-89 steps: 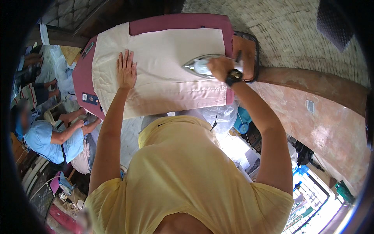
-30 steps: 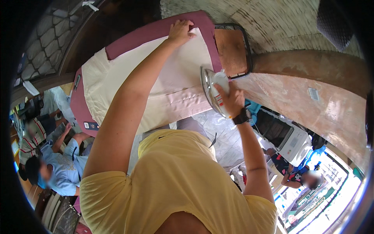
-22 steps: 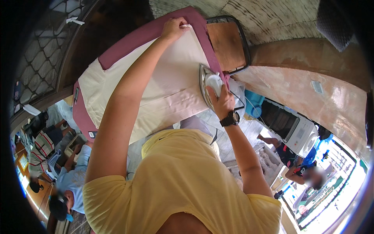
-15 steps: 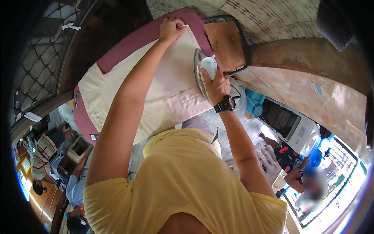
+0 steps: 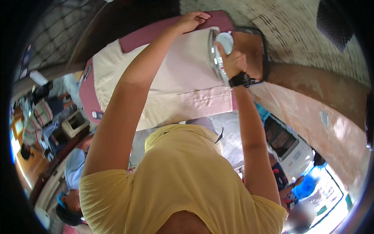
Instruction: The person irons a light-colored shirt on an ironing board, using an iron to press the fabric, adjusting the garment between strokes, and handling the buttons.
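A cream cloth garment (image 5: 179, 70) with seam lines lies spread over a maroon ironing board (image 5: 152, 33). At the far side of the board, my left hand (image 5: 191, 21) rests on the maroon cover just past the cloth's far edge, fingers stretched out. My right hand (image 5: 233, 62), with a black watch (image 5: 239, 80) on its wrist, is wrapped round the handle of a clothes iron (image 5: 224, 39) with a white top and a shiny metal body. The iron is at the right end of the cloth; its soleplate is hidden.
A brown panel in a black frame (image 5: 251, 50) adjoins the board's right end. A small card (image 5: 97, 115) and a slim object (image 5: 88, 72) lie at its left end. A white appliance (image 5: 292, 150) stands by the right wall. Other people are at lower left and right.
My left hand has let go of the cloth's far corner and straightened its fingers. The iron, in my right hand, has moved farther away along the cloth's right side. The whole view has shifted.
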A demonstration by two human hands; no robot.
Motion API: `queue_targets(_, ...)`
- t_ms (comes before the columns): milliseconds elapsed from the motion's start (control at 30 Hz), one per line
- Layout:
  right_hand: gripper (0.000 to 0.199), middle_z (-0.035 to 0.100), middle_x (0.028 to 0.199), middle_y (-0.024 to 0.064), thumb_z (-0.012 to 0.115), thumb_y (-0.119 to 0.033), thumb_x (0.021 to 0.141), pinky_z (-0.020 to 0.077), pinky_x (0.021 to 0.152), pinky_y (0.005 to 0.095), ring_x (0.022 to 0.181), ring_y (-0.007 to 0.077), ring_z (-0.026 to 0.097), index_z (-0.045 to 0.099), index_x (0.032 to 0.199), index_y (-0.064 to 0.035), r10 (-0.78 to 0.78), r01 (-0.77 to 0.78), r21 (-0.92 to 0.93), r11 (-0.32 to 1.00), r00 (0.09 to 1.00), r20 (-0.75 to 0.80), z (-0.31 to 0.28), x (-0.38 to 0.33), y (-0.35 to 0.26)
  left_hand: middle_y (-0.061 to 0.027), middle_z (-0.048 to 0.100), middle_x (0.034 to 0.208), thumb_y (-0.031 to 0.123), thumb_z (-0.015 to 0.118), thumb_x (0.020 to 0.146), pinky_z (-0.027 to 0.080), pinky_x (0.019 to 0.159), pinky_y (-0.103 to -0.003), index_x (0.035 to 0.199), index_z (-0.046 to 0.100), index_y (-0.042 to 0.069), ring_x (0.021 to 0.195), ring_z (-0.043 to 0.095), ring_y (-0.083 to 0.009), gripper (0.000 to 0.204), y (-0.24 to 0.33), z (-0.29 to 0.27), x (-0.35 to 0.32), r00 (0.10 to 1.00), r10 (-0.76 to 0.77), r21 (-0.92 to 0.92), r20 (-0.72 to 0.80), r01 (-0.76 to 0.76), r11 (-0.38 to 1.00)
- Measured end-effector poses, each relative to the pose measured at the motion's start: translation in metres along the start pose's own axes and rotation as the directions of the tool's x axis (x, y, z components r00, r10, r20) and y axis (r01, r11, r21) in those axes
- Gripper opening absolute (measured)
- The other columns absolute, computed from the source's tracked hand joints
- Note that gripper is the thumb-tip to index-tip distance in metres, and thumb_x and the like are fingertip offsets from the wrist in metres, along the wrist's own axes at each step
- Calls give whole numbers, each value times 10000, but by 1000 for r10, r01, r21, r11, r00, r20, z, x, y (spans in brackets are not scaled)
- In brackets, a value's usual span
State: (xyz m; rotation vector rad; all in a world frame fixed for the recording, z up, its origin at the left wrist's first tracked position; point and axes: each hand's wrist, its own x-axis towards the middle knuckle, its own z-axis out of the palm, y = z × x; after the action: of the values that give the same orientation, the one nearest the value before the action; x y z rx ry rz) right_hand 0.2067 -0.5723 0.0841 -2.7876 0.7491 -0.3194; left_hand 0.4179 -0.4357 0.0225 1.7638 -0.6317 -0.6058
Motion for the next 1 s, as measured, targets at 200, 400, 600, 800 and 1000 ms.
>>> queue_targets(200, 681, 691, 795, 253, 656, -681, 753, 568, 724, 484, 792, 412, 698, 718, 1003, -50, -472, 452, 141, 881, 809, 351, -30, 41, 9, -21, 690, 1032, 137, 766, 762, 457, 971, -369, 1017, 696, 140, 1042, 628, -207, 264, -19, -134, -129, 986, 8, 701, -168, 114, 704)
queue_targets(400, 658, 718, 862, 198, 669, -657, 745, 564, 764, 481, 841, 377, 703, 725, 1051, -77, -684, 656, 219, 722, 631, 364, -19, 53, -48, 2, 603, 1159, 165, 785, 690, 419, 918, -458, 925, 665, 179, 1137, 487, -240, 264, -21, -184, -230, 919, -277, 905, -280, 348, 242)
queue_targets(600, 695, 712, 853, 212, 615, -707, 753, 559, 757, 489, 826, 387, 699, 717, 1054, -90, -800, 776, 268, 570, 451, 396, 0, 26, -164, -29, 553, 1147, 214, 759, 725, 409, 920, -459, 943, 644, 168, 1167, 467, -264, 251, -42, -197, -257, 955, 4, 925, -297, 287, 250)
queue_targets(800, 670, 708, 845, 218, 628, -683, 754, 557, 747, 491, 821, 378, 698, 724, 1030, -80, -877, 851, 324, 413, 276, 393, 14, -1, -233, -123, 638, 1094, 85, 652, 811, 487, 877, -444, 988, 651, 80, 1013, 602, -353, 177, -73, -244, -323, 801, 192, 668, -567, 310, 677)
queue_targets(1000, 633, 711, 849, 204, 650, -673, 740, 558, 748, 482, 810, 377, 698, 734, 1015, -109, -828, 812, 324, 485, 307, 470, 24, -26, -279, -188, 695, 943, 225, 687, 833, 521, 794, -452, 972, 700, 45, 910, 667, -355, 228, -117, -292, -454, 683, -320, 507, -657, 713, 484)
